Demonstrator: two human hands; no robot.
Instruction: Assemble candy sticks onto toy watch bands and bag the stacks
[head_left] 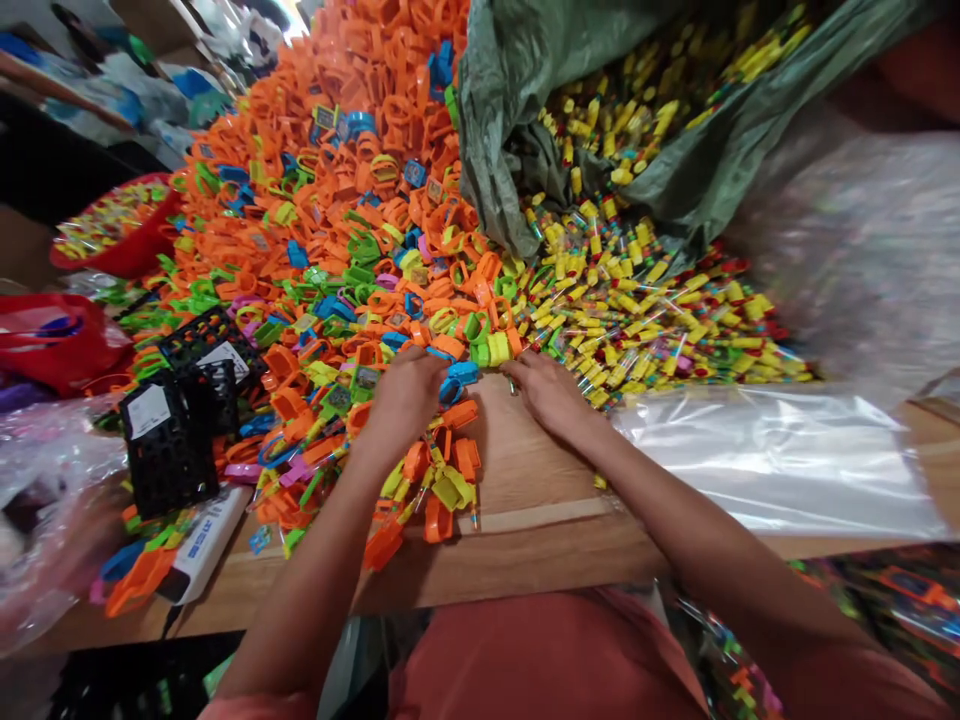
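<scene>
My left hand (409, 392) reaches into the near edge of a heap of plastic toy watches (360, 180), mostly orange. Its fingers are bent together beside an orange watch and a blue toy watch (463, 374); what they grip, if anything, is hidden. Opposite it, my right hand (553, 393) is closed, its fingertips at a small clear tube (513, 385) that points down toward the tabletop. Between both hands, yellow and green watches (495, 349) stand side by side in a row. A small cluster of orange and yellow watches with thin tubes (442, 485) lies near my left forearm.
Yellow-capped tubes (622, 300) spill from a dark green sack (499, 130) at the right. Clear plastic bags (780, 460) lie flat at front right. Black perforated trays (169, 450), a white device (206, 545) and a red basin (127, 255) are at left. Wooden tabletop (540, 460) shows in front.
</scene>
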